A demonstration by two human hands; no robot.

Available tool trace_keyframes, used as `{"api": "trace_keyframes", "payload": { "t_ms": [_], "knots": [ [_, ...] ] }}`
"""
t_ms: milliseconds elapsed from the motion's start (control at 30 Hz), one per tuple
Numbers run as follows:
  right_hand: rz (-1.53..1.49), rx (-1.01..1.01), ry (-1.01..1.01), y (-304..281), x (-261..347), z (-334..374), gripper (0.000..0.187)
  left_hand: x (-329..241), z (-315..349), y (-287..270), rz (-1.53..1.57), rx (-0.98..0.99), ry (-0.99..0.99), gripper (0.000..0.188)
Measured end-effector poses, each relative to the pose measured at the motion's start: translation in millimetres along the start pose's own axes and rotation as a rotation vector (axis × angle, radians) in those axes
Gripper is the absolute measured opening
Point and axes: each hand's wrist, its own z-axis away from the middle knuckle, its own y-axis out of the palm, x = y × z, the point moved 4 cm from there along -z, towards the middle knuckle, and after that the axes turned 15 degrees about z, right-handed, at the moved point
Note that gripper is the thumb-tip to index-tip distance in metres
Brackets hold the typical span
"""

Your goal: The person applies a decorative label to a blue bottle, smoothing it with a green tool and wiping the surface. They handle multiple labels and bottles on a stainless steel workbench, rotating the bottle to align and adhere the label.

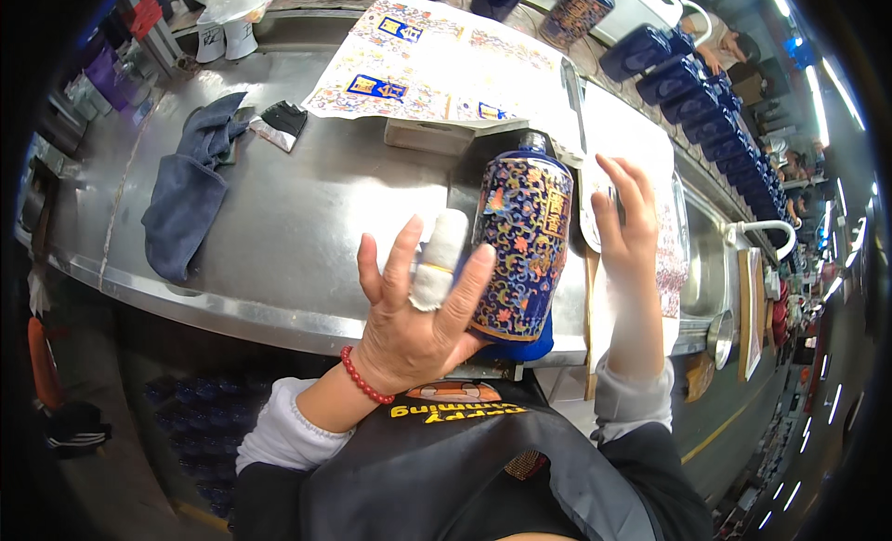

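Note:
My left hand [409, 327] is open, its fingers spread, beside a dark blue bottle [522, 248] covered in colourful floral decoration. The index finger overlaps the bottle's left side and the thumb reaches its base; I cannot tell whether it carries any weight. One finger wears a white wrap [440, 262], and a red bead bracelet [360, 376] circles the wrist. The bottle's clear neck points away from me. To its right my right hand [630, 220] is raised, open and holding nothing, over pale sheets. Printed decal sheets [423, 67] lie beyond the bottle on the metal bench.
A crumpled blue-grey cloth [190, 188] lies on the bench [307, 234] at left, near a small black-and-silver packet [281, 123]. Rows of blue bottles [692, 95] line the far right. A sink [711, 253] with a white tap [767, 230] stands at right.

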Motion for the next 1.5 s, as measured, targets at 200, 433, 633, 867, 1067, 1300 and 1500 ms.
{"api": "trace_keyframes", "payload": {
  "t_ms": [200, 433, 633, 867, 1067, 1300, 1500],
  "knots": [
    [0.053, 0.154, -0.085, -8, 49, 25, 0.055, -13, -11, 3, -0.026, -0.014, 0.075, 0.067],
    [-0.002, 0.309, -0.030, -3, 48, 24, 0.061, 2, -31, 0, 0.366, 0.128, -0.181, 0.082],
    [-0.013, 0.373, -0.070, -4, 44, 16, 0.066, -1, -41, 14, 0.322, 0.123, -0.267, 0.082],
    [0.004, 0.413, -0.096, -7, 44, 10, 0.067, 0, -38, 15, 0.373, 0.126, -0.280, 0.084],
    [0.013, 0.410, -0.097, -7, 46, 8, 0.067, 1, -38, 16, 0.388, 0.114, -0.276, 0.085],
    [0.015, 0.409, -0.087, -7, 46, 8, 0.065, 2, -37, 17, 0.387, 0.116, -0.274, 0.086],
    [0.028, 0.421, -0.085, -6, 47, 8, 0.065, 2, -38, 16, 0.395, 0.105, -0.277, 0.083]
  ]
}}
